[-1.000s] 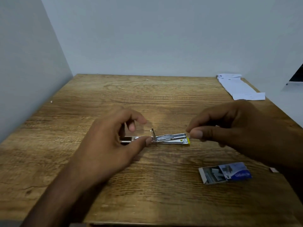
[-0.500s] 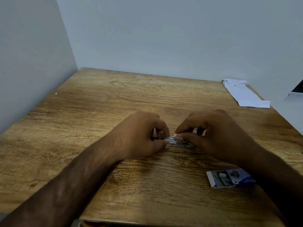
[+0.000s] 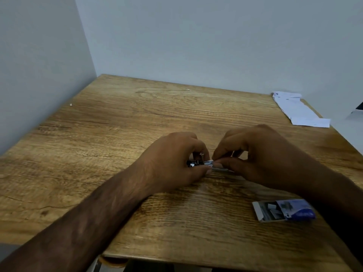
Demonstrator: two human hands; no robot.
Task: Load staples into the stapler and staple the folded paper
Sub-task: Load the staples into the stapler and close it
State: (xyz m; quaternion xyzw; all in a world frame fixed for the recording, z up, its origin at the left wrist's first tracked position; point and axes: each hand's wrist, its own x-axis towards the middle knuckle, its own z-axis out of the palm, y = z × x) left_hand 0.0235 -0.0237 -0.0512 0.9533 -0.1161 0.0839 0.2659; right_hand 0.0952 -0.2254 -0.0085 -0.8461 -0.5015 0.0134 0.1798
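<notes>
A small metal stapler (image 3: 206, 163) lies on the wooden table (image 3: 157, 118), mostly covered by both hands. My left hand (image 3: 176, 160) pinches its left end between thumb and fingers. My right hand (image 3: 253, 154) pinches the right part of the stapler from above; whether a staple strip sits between those fingertips is hidden. An open blue staple box (image 3: 282, 211) with grey staple strips lies at the near right. The folded white paper (image 3: 298, 110) rests at the far right corner.
Grey walls close the table on the left and back. The table's front edge runs just below my forearms. A dark object (image 3: 360, 106) shows at the right frame edge beyond the paper.
A second ago my hands were apart with the open stapler visible between them. Both hands have since closed in over the stapler and now cover most of it.
</notes>
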